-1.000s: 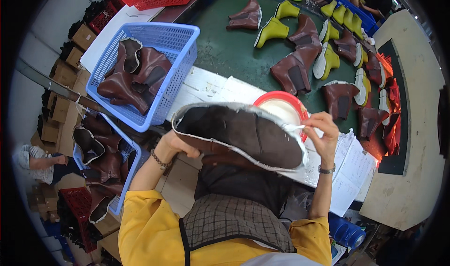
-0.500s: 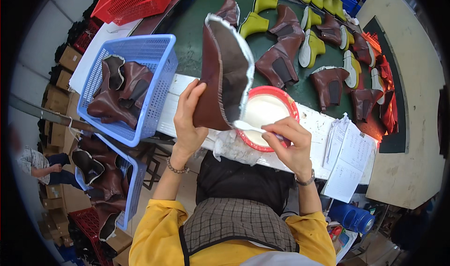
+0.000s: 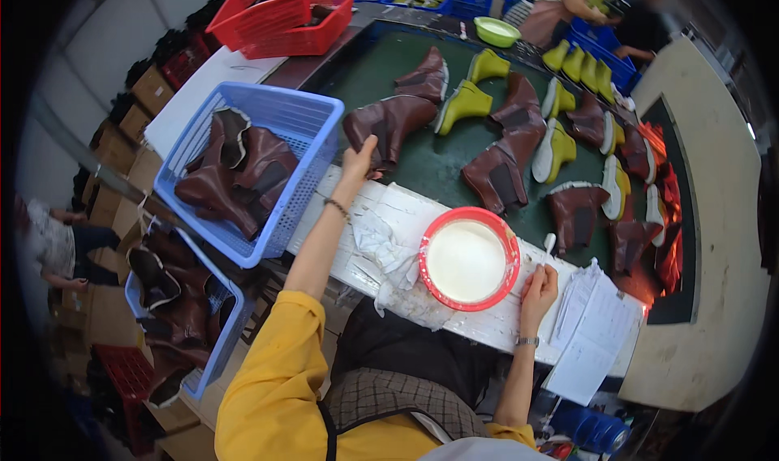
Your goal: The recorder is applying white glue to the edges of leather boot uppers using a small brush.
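My left hand [image 3: 357, 167] reaches to the near edge of the green work surface, fingers closed on the lower end of a maroon boot upper [image 3: 406, 118] lying there. Part of that grip is hidden. In my right hand [image 3: 537, 295] is a small white-headed brush [image 3: 549, 243], held upright with the head above my fingers. Between my hands stands a red-rimmed bowl [image 3: 515, 260] of white liquid [image 3: 466, 260] on the white ledge. A crumpled white cloth [image 3: 381, 250] lies left of the bowl.
A blue basket [image 3: 312, 108] of maroon uppers stands at left, a second blue basket [image 3: 219, 351] below it. Yellow-green boot forms [image 3: 466, 104] and more uppers [image 3: 497, 177] cover the green surface [image 3: 426, 169]. Papers [image 3: 596, 331] lie at right. Co-workers [image 3: 560, 2] stand at the far side.
The boot upper has gone from upright above the bowl to lying on the green surface, with my left hand reaching forward. My right hand has moved the brush right, away from the bowl.
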A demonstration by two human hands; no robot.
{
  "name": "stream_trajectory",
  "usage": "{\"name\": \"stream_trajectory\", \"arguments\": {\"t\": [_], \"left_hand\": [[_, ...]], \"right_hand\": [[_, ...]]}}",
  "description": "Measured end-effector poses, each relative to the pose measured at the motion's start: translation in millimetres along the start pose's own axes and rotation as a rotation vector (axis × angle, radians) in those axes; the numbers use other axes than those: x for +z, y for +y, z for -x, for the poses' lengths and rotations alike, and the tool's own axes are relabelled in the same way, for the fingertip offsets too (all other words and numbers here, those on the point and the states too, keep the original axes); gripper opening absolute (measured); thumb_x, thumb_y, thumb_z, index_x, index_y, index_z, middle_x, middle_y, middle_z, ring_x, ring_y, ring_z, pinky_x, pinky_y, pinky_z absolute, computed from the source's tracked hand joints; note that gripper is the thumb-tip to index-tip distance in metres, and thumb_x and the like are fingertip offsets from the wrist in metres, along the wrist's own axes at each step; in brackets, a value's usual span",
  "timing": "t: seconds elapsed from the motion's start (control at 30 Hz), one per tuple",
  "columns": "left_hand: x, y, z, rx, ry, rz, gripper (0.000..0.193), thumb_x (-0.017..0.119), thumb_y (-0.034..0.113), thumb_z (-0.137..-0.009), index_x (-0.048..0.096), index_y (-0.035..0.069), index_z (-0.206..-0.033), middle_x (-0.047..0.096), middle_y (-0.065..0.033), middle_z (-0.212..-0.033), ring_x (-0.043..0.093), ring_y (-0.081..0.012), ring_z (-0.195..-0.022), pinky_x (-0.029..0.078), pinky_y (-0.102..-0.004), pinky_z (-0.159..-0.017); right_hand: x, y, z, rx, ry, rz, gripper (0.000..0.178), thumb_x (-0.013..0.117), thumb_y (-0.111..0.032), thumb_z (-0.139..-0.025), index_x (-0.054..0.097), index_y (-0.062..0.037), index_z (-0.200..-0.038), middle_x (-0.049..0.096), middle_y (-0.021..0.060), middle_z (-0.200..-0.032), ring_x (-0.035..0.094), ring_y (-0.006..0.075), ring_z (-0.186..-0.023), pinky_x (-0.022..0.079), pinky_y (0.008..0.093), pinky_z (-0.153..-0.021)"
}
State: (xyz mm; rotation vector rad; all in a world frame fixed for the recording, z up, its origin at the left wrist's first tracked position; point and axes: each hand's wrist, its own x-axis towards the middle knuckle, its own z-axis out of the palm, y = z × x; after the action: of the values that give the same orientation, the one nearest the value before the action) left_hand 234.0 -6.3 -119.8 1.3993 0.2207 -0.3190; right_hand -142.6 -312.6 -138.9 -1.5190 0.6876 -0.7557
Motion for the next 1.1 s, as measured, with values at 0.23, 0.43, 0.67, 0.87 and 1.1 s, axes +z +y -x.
{"name": "stream_trajectory", "arguments": {"t": [0.23,0.43,0.67,0.87,1.1], "left_hand": [[16.1,15.9,38.0,0.803,0.395,-1.115,0.072,0.079,0.018,-0.072,0.047,0.002,-0.134,0.056,-0.0254,-0.128,0.061,-0.0439,-0.114,0.053,-0.0589,-0.089],[32.7,112.6,113.8,0.973,-0.565,-1.271,0.027,0.063,0.025,-0.092,0.075,0.004,-0.104,0.075,-0.0122,-0.098,0.071,-0.0344,-0.094,0.056,-0.0463,-0.08],[-17.3,88.0,73.5,0.999,-0.651,-1.401,0.021,0.066,0.025,-0.085,0.078,0.013,-0.098,0.072,-0.0131,-0.08,0.069,-0.0355,-0.076,0.052,-0.0476,-0.066],[-8.6,81.9,75.1,0.906,-0.745,-1.316,0.035,0.072,0.023,-0.079,0.078,0.014,-0.112,0.076,-0.0058,-0.083,0.072,-0.0281,-0.083,0.055,-0.0453,-0.072],[-11.6,77.3,72.5,0.826,-0.702,-1.436,0.039,0.075,0.022,-0.077,0.077,0.015,-0.116,0.077,-0.0066,-0.092,0.073,-0.0291,-0.092,0.057,-0.046,-0.08]], "right_hand": [[3.4,13.3,7.5,-0.03,0.056,0.131,0.024,0.057,-0.018,-0.105,0.065,0.004,-0.112,0.053,-0.0035,-0.077,0.04,0.005,-0.063,0.034,0.0233,-0.05],[-29.8,37.5,-24.8,-0.034,0.071,0.169,0.033,0.064,-0.028,-0.103,0.067,-0.0032,-0.123,0.058,-0.0028,-0.069,0.036,0.003,-0.048,0.027,0.0218,-0.04],[11.7,-19.8,-1.0,-0.045,-0.033,0.176,0.023,0.075,-0.02,-0.093,0.073,0.0022,-0.09,0.065,0.0053,-0.072,0.055,0.0156,-0.063,0.047,0.0312,-0.059],[11.3,-18.5,1.8,-0.12,0.055,0.341,0.031,0.072,-0.015,-0.094,0.064,0.0043,-0.071,0.062,0.0054,-0.067,0.051,0.0159,-0.061,0.044,0.0334,-0.056],[32.0,-69.3,22.6,0.04,0.007,0.22,0.024,0.067,-0.012,-0.097,0.066,0.0055,-0.081,0.062,0.0059,-0.073,0.053,0.0163,-0.065,0.048,0.032,-0.061]]}}
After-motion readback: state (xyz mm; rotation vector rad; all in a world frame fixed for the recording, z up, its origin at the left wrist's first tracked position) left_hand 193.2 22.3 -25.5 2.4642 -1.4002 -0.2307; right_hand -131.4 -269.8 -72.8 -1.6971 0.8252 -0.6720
